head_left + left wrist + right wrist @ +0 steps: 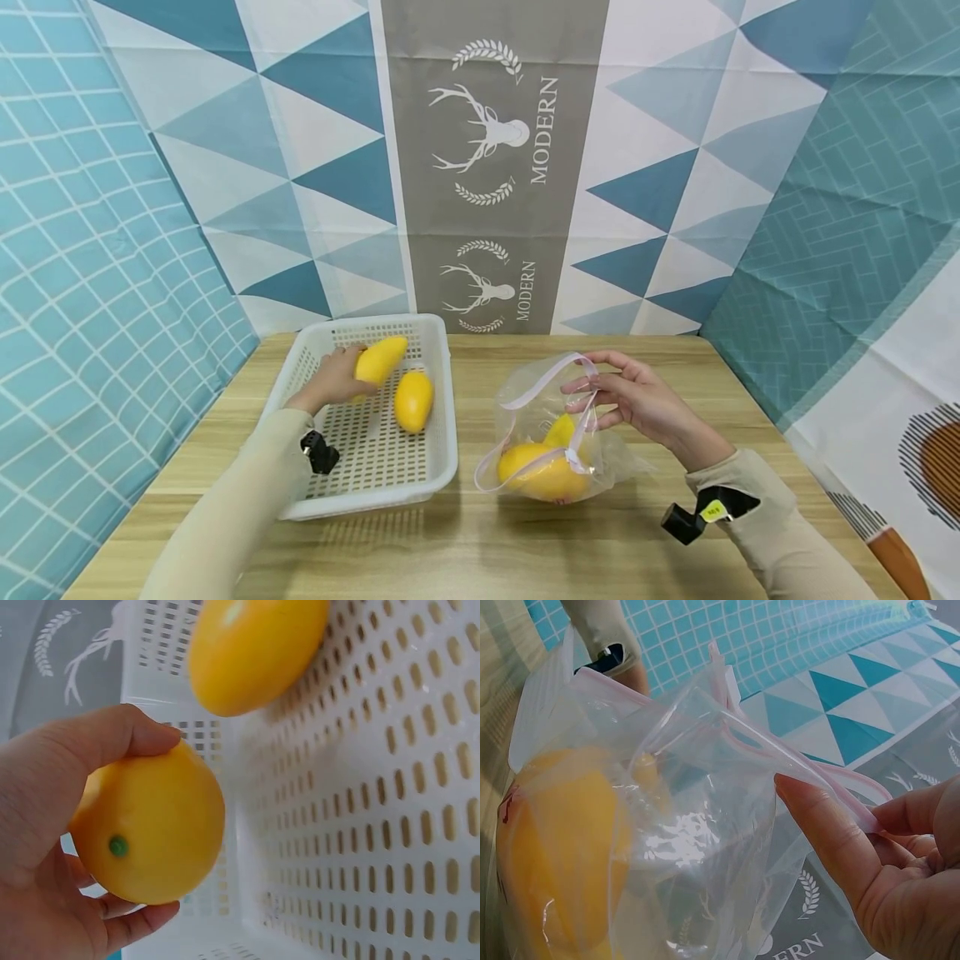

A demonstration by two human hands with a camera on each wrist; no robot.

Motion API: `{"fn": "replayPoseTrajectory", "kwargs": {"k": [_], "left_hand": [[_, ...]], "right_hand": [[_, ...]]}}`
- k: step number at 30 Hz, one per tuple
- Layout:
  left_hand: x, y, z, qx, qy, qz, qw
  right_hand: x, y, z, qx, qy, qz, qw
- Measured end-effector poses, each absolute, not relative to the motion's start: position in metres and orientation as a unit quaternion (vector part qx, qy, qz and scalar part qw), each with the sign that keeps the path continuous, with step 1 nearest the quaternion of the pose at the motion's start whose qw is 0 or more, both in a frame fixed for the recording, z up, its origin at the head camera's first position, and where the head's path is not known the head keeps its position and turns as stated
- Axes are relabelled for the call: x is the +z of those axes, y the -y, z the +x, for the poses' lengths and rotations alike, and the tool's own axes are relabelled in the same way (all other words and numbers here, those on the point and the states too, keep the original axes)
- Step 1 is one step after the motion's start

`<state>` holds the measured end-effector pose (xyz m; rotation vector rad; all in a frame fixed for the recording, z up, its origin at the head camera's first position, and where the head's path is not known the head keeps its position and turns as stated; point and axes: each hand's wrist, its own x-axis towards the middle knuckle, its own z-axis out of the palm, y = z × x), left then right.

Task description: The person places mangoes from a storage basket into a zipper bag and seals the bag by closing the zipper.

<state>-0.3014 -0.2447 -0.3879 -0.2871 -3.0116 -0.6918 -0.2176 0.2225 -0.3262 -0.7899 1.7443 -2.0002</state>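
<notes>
1. Nearest the camera, at the bottom of the head view, two pale sleeves reach forward over a wooden table [465, 542], each with a small black camera strapped at the wrist.
2. Lower right of centre, a clear plastic zip bag [558, 433] sits on the table with yellow mangoes inside [543, 475]. The right hand [645, 400] pinches the bag's pink-edged rim between thumb and fingers, holding the mouth up and open. The right wrist view shows the thin film creased and glossy; it looks soft, light and slippery, best held by its stiffer zip strip.
3. Left of centre stands a white perforated basket [442, 400], close beside the bag without touching it.
4. Inside the basket, the left hand [333, 379] grasps a yellow mango [381, 358], fingers and thumb curled round its blunt stem end, as the left wrist view shows. The fruit looks smooth, firm and rounded, of some weight; a full wrap round its thick middle should keep it from sliding.
5. Just right of that hand, a second mango [414, 402] lies loose on the basket floor.
6. Farthest back, a cloth backdrop [495, 167] of blue triangles carries a grey stripe with a white deer emblem.
</notes>
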Motion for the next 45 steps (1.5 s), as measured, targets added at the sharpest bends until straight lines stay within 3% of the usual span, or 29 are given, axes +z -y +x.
{"fn": "replayPoseTrajectory", "kwargs": {"k": [13,45], "left_hand": [[-0.374,0.25,-0.301,-0.361,0.922,-0.131,0.046],[-0.319,0.197,-0.265,-0.513,0.841,-0.166,-0.051]], "right_hand": [[-0.326,-0.223,-0.219,-0.716,-0.614,-0.275,0.188],[-0.325,-0.224,-0.217,-0.714,-0.62,-0.27,0.18]]}}
